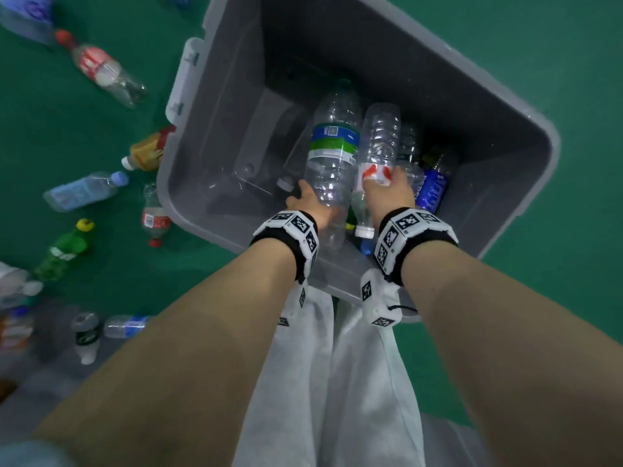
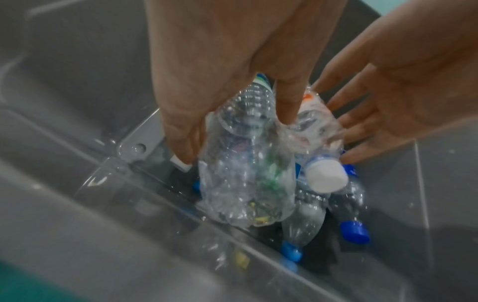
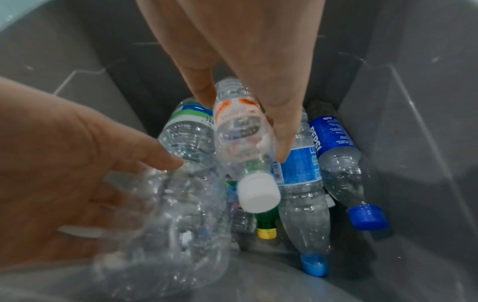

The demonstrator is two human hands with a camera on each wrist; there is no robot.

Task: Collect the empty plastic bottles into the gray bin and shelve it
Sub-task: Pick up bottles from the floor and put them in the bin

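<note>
A green floor [image 1: 505,45] carries everything. The gray bin [image 1: 421,72] stands on it, open. To the bin's left, empty bottles lie scattered on their sides — an orange-labelled one [image 1: 146,153] touching the bin's wall, a red-labelled one [image 1: 153,217] just beside it, a pale blue one [image 1: 84,190], a green one [image 1: 64,251] — and a red-capped bottle [image 1: 101,70] lies well apart.

One gray bin [image 1: 337,45], two hands, many scattered bottles
</note>
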